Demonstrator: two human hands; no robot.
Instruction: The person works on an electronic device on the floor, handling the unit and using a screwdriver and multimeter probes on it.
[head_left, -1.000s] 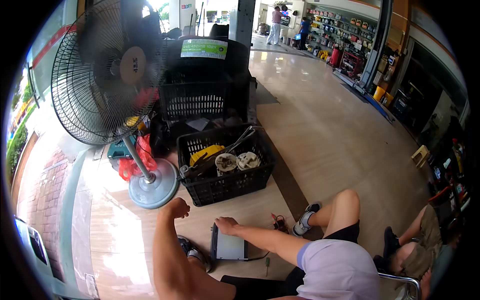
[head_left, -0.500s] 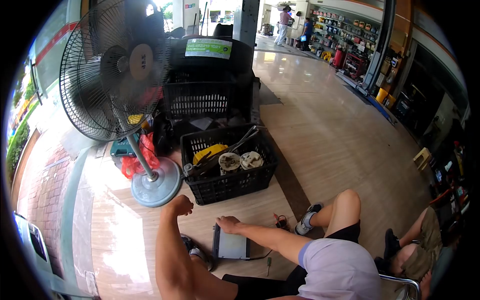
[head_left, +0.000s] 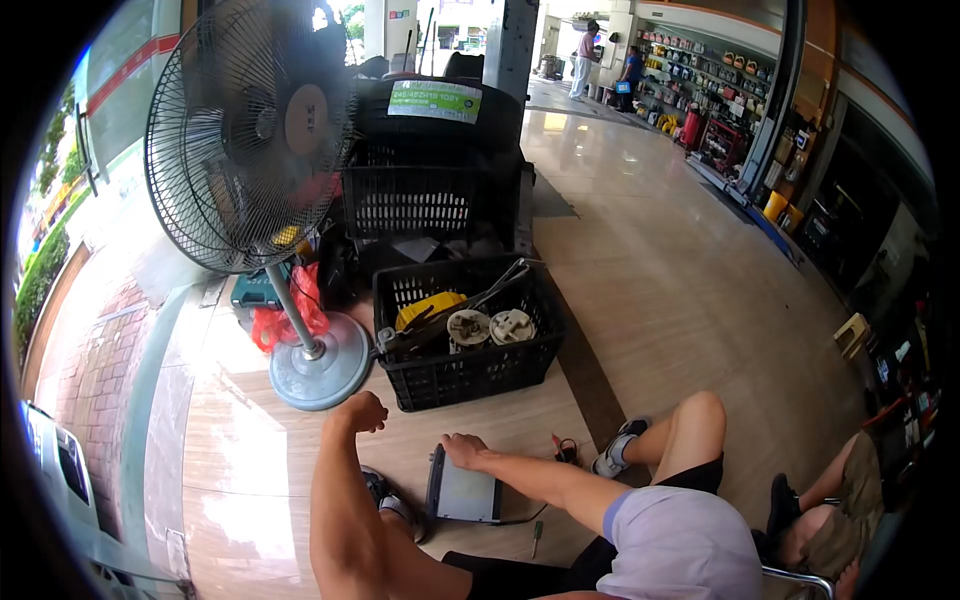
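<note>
A flat grey metal box (head_left: 468,494) with dark ends rests on the floor between my feet, a dark cable leaving its near right corner. My right hand (head_left: 463,449) is closed over the box's far edge. To its left, my left hand (head_left: 360,411) hangs bent at the wrist above the floor, fingers curled in and touching nothing that I can see. Just nearer than the box lies a green-handled screwdriver (head_left: 538,538). Red and black clip-like pieces (head_left: 565,449) lie by my right shoe; their exact kind is unclear.
Ahead stands a black plastic crate (head_left: 470,385) holding used parts and tools. A pedestal fan (head_left: 318,362) stands left of it, beside a red plastic bag (head_left: 290,322). Another person's legs (head_left: 815,515) are at my right. Stocked shelves (head_left: 705,75) line the far wall.
The view has shifted slightly, so the fan and crate appear a little further right. My right hand stays at the box's edge, and my left hand looks unchanged.
</note>
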